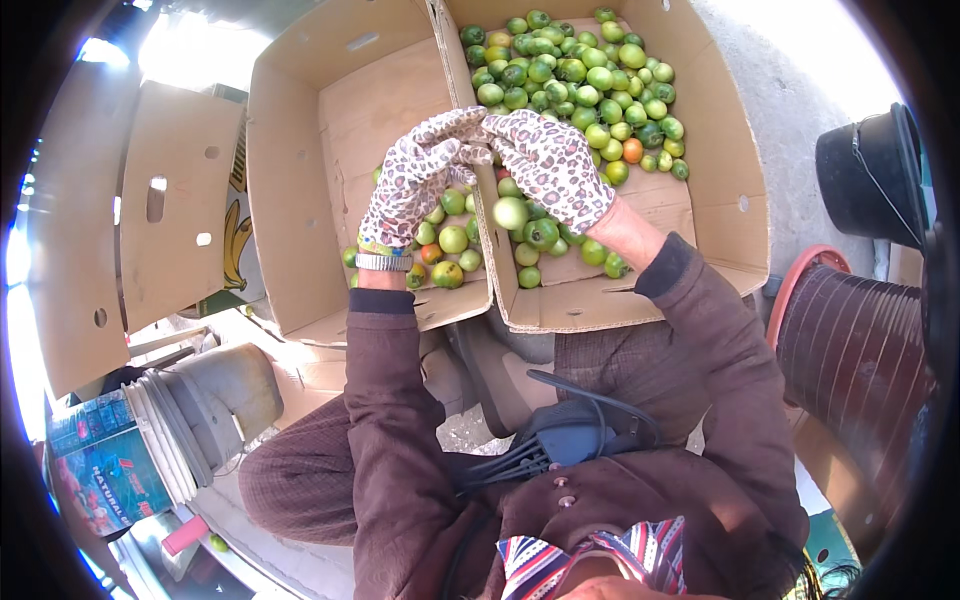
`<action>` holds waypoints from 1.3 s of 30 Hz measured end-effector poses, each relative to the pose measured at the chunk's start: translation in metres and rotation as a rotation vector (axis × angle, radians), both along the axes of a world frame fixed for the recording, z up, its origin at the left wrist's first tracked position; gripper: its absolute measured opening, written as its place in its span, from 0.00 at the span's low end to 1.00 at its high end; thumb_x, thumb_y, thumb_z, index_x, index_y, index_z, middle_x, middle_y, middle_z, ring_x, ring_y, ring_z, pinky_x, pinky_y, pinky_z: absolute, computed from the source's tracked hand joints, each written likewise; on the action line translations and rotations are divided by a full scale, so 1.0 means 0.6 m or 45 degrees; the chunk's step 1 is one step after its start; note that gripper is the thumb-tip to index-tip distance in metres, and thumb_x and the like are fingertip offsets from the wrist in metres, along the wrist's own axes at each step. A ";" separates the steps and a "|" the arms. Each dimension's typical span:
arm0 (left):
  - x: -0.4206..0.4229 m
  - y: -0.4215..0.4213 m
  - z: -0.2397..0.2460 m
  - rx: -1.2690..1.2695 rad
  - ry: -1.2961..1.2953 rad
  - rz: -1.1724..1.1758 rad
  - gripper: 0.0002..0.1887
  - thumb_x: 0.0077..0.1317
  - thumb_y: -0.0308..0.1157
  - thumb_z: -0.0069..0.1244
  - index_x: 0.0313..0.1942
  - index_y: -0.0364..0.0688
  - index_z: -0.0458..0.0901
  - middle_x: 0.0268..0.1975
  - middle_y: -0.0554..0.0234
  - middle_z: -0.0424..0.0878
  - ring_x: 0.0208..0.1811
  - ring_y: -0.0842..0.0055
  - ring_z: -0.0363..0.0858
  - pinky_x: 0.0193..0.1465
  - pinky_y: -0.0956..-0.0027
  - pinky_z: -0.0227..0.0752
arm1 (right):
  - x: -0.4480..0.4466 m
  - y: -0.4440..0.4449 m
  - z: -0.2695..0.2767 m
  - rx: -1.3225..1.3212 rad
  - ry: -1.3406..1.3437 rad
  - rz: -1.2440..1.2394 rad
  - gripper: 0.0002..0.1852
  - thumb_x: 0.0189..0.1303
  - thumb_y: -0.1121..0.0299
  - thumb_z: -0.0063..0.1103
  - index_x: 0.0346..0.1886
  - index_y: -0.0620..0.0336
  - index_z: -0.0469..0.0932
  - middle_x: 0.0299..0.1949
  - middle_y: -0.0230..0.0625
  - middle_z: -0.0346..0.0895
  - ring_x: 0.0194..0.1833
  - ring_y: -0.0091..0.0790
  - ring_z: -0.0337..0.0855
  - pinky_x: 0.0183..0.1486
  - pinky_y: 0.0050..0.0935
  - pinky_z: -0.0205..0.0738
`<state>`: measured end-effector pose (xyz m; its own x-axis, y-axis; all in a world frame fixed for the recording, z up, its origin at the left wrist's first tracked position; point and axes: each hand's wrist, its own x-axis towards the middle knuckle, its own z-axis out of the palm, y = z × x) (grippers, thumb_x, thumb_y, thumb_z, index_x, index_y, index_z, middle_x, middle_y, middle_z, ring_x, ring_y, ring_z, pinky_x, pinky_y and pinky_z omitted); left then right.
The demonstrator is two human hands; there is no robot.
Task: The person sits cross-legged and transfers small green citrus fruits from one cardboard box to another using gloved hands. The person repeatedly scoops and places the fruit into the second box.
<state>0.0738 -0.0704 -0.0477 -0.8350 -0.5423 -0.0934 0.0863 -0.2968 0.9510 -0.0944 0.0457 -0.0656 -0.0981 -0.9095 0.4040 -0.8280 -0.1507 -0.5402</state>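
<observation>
Two open cardboard boxes stand side by side before me. The left box [289, 187] holds green tomatoes [452, 239] near its front right, a few tinged orange. In the right box [731, 157] lie many more green tomatoes [572, 70], with an orange one [632, 150] among them. My left hand [420, 176], in a leopard-print glove with a metal-banded watch at the wrist, is over the left box with fingers bent. My right hand [551, 161], gloved alike, is over the right box. Their fingertips meet above the shared walls; whether anything is between them cannot be told.
A black bucket [862, 176] and a dark red ribbed tub [847, 352] stand at the right. On the left are more cardboard boxes [176, 202], stacked pale buckets [217, 405] and a blue printed carton [112, 472]. Dark cords [517, 457] lie on my lap.
</observation>
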 end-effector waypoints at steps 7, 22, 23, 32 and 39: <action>0.005 -0.001 0.005 0.157 0.149 -0.075 0.24 0.70 0.34 0.48 0.61 0.28 0.69 0.56 0.44 0.79 0.51 0.67 0.81 0.53 0.67 0.76 | -0.084 -0.001 -0.050 0.071 0.051 -0.071 0.13 0.64 0.66 0.53 0.49 0.53 0.82 0.46 0.38 0.83 0.47 0.43 0.81 0.52 0.40 0.75; 0.053 -0.063 -0.027 0.113 -0.003 0.401 0.26 0.70 0.38 0.46 0.62 0.29 0.68 0.60 0.42 0.74 0.59 0.58 0.75 0.62 0.59 0.69 | -0.167 0.154 -0.113 1.609 0.795 0.162 0.16 0.53 0.73 0.60 0.47 0.59 0.82 0.46 0.46 0.83 0.48 0.46 0.84 0.50 0.41 0.79; 0.055 -0.065 -0.029 0.141 -0.001 0.438 0.25 0.70 0.37 0.45 0.61 0.28 0.69 0.59 0.41 0.75 0.58 0.57 0.76 0.61 0.59 0.70 | -0.171 0.160 -0.119 1.708 0.825 0.211 0.17 0.53 0.73 0.61 0.48 0.59 0.82 0.47 0.46 0.83 0.49 0.46 0.84 0.50 0.41 0.79; 0.057 -0.072 -0.021 0.164 0.077 0.502 0.24 0.70 0.37 0.45 0.59 0.28 0.72 0.56 0.39 0.77 0.55 0.55 0.79 0.58 0.58 0.74 | -0.206 0.222 -0.157 1.917 1.009 0.285 0.18 0.50 0.67 0.67 0.47 0.56 0.84 0.48 0.40 0.84 0.52 0.43 0.83 0.53 0.38 0.78; 0.078 -0.081 -0.010 0.141 0.172 0.682 0.24 0.70 0.36 0.45 0.59 0.28 0.71 0.56 0.37 0.76 0.54 0.53 0.80 0.57 0.56 0.75 | -0.203 0.216 -0.169 1.895 1.135 0.423 0.19 0.47 0.64 0.69 0.46 0.56 0.85 0.48 0.40 0.84 0.51 0.41 0.83 0.52 0.38 0.78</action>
